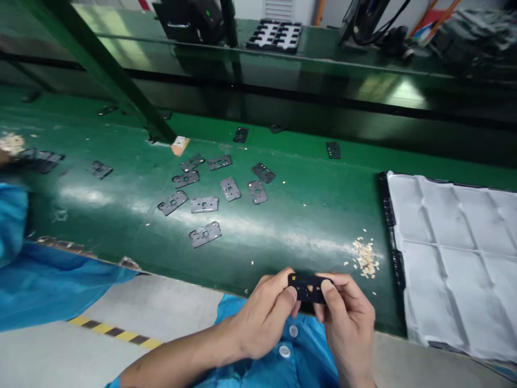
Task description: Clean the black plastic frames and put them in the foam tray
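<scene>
A flat black plastic plate with small cut-outs (309,288) is held level between my two hands, just above the bench's front edge. My left hand (269,310) pinches its left end between thumb and fingers. The right end is gripped by my right hand (349,312), its thumb lying on the top face. A small yellow spot shows near the plate's upper left corner. To the right of my right hand lies a pile of tiny pale pieces (365,257). Several similar plates, one of them a grey plate (205,234), lie scattered on the bench to the left.
The green bench (307,226) runs across the view. At right stands a black tray with a white compartmented liner (456,215). A green post (105,70) rises from the bench at left. Beyond it, a co-worker's blue sleeve (12,221) shows. A raised shelf (323,51) holds equipment behind.
</scene>
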{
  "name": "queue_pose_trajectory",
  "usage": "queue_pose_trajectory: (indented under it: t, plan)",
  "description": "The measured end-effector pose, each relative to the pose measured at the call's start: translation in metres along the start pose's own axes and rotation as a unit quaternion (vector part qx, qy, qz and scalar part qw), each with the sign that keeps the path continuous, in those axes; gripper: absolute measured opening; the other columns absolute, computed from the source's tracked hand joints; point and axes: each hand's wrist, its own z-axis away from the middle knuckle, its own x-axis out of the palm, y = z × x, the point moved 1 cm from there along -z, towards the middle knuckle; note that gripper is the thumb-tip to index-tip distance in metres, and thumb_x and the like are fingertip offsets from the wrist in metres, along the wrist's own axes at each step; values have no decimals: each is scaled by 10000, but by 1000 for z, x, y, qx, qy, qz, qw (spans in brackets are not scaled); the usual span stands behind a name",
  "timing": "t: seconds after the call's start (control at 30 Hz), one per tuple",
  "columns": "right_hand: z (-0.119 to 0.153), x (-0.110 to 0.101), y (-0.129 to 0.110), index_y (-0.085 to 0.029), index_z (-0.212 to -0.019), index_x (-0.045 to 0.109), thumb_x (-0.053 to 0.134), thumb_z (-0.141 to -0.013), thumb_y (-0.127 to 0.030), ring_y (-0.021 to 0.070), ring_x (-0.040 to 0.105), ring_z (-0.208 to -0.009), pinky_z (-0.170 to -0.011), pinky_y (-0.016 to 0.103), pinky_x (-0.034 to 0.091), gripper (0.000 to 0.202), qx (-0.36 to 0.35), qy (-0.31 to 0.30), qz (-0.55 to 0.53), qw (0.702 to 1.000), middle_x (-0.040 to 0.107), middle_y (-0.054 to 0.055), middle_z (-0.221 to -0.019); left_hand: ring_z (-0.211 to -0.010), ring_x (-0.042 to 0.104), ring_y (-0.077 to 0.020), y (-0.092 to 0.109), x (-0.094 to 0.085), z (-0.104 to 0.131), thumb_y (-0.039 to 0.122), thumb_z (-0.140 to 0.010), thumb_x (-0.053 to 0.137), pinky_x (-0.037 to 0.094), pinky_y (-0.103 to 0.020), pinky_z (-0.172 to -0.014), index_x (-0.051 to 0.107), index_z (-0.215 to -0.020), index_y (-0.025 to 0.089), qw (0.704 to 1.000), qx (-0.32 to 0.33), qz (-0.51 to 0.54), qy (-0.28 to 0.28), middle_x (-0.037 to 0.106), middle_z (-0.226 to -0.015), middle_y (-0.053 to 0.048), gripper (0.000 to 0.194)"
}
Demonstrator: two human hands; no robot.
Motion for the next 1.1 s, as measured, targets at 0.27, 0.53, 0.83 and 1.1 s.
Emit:
queue_pose_trajectory:
  t: [0.27,0.53,0.83,1.1]
  plan:
    - [4,8,-10,-210,-969,772,720,-991,-308,112,566,-417,-424,210,479,113,-75,0,88,993,624,-30,-584,-531,437,-108,-14,-1,-5,404,-1125,342,343,-250,-574,463,-784,206,997,3,46,64,485,-605,42,413]
    - [4,8,-10,-225,-974,764,695,-1010,-299,109,560,-408,-418,204,473,108,-69,-19,84,994,601,-42,-566,-519,409,-106,-16,-2,-5,460,-1127,327,318,-240,-547,500,-862,199,996,19,43,72,456,-610,53,410]
    - [5,10,-9,-230,-980,774,692,-998,-242,108,550,-413,-409,210,454,85,-88,-24,88,992,589,-37,-581,-531,388,-110,-19,3,-6,517,-1109,317,305,-241,-535,450,-810,213,992,7,61,111,386,-604,60,447]
    - [11,8,-5,-241,-1108,804,752,-919,-175,182,694,-589,-521,286,575,206,-183,-5,163,970,772,62,-831,-562,286,-102,-16,4,-16,407,-980,452,248,-201,-476,387,-713,223,957,-133,230,115,311,-638,59,331]
